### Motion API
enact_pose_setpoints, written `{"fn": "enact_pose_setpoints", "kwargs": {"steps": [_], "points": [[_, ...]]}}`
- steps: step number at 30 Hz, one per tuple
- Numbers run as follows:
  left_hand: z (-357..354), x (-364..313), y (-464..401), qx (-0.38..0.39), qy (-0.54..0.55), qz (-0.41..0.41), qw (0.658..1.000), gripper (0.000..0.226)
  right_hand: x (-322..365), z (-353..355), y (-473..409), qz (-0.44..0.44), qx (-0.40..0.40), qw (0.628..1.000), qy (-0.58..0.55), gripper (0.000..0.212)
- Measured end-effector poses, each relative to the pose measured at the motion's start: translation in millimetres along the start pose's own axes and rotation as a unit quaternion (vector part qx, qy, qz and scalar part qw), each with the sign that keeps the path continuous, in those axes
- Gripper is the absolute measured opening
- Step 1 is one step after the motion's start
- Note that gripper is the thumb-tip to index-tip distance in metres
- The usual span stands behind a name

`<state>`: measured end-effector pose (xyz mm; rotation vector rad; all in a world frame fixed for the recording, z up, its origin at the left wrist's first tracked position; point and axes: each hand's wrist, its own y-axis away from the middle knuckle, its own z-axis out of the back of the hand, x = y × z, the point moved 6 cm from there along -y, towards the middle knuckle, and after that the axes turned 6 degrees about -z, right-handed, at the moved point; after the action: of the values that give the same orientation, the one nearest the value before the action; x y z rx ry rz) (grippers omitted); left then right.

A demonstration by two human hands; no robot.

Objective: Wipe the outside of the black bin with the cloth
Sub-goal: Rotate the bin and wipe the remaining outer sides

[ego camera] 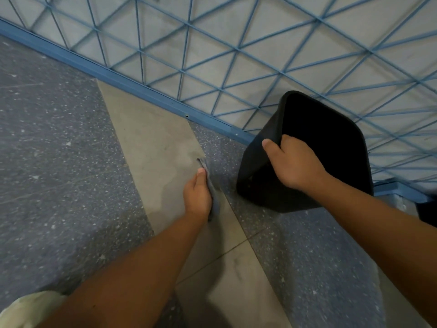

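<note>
Black bin (260,166) tilted on the speckled floor (59,138) beside the blue wire fence (212,55), right hand (293,162) gripping its rim, left hand (197,197) holding the grey cloth (214,197) apart from the bin.

One head-worn view looks steeply down and forward over both forearms at the floor (59,138), close in, with a blue wire fence (236,55) at the far side.

Matt black plastic bin (257,166), soft grey cloth (212,195) (creased), speckled floor (59,150), painted metal grid (212,55)
</note>
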<state>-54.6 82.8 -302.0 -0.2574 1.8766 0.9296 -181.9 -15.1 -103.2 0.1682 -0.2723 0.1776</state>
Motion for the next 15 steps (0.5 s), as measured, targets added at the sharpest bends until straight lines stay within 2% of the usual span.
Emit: {"fn": "enact_pose_setpoints", "kwargs": {"steps": [5,8,12,15], "points": [[-15,-2,1,0.046,-0.015,0.0,0.999,0.044,4,-9,-19,-0.059,0.032,0.996,-0.058,0.054],[-15,-4,-5,0.047,-0.012,0.011,0.999,0.046,5,-14,-20,-0.084,0.069,0.988,-0.108,0.072],[-11,-2,-10,0.026,0.015,0.025,0.999,0.046,7,0,-8,-0.036,0.124,0.986,-0.105,0.072],[-15,-9,-2,0.032,0.04,0.025,0.998,0.041,-3,2,9,0.008,0.15,0.988,-0.039,0.072]]}}
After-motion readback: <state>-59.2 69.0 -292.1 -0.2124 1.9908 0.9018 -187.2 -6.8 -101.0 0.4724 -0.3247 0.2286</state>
